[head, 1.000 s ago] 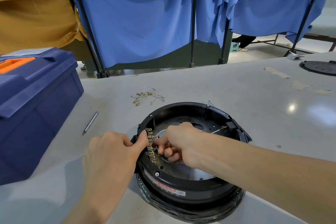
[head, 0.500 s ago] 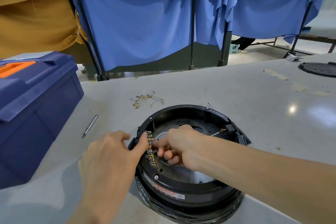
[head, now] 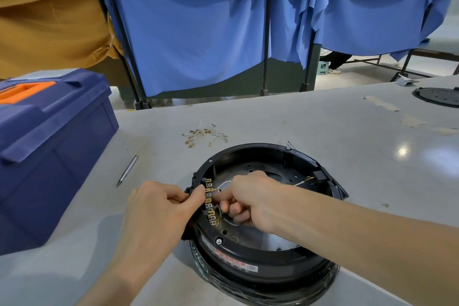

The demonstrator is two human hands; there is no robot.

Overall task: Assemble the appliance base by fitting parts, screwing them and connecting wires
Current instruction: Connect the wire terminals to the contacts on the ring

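The round black appliance base [head: 280,259] lies open side up on the grey table, near the front edge. A strip of brass terminals [head: 210,202] runs along its left inner wall. My left hand [head: 155,208] grips the base's left rim, thumb pressed against the terminal strip. My right hand [head: 244,200] reaches inside the base with curled fingers and pinches a white wire end [head: 224,185] at the terminals. Another white wire with a brass connector [head: 306,179] lies at the base's right inner side.
A blue toolbox [head: 49,146] with an orange handle stands at the left. A slim metal screwdriver bit [head: 127,170] lies between it and the base. A pile of spare wires with brass connectors [head: 203,133] sits behind the base. A black round plate [head: 438,97] rests far right.
Both hands stay at the terminal strip; my right hand has shifted slightly along it. The view has tilted a little.
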